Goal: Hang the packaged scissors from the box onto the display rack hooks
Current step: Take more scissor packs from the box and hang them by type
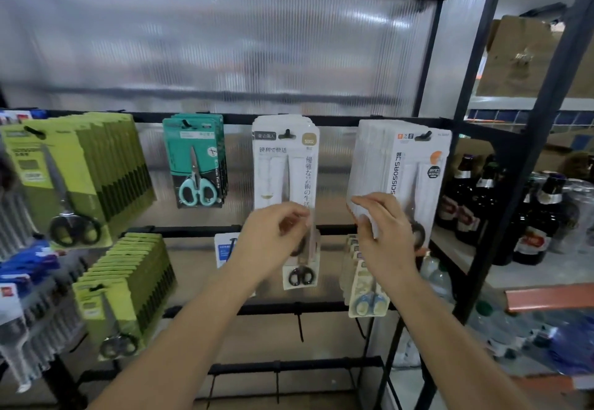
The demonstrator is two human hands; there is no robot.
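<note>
My two bare forearms reach up and forward from the bottom of the view. My left hand (273, 232) curls its fingertips against the lower edge of a white scissors pack (286, 165) hanging from a hook (287, 134); I appear to pinch the pack lightly, probably to steady or square it. My right hand (381, 226) rests thumb and bent fingers around the lower left edges of a thick row of white packs marked SCISSORS (398, 168), likely pressing them together so that they hang evenly on their hook (424, 135).

Just behind my hands, lower hooks carry a small black-handled scissors pack (302, 268) and a row of blue-handled packs (366, 294). To the left hang teal scissors packs (197, 162) and two deep rows of green packs (80, 175).

All hang from the black bars of the display rack (353, 120), backed by a ribbed translucent panel. Far right, dark bottles (530, 216) stand on a neighbouring shelf. The box named in the task is not in view.
</note>
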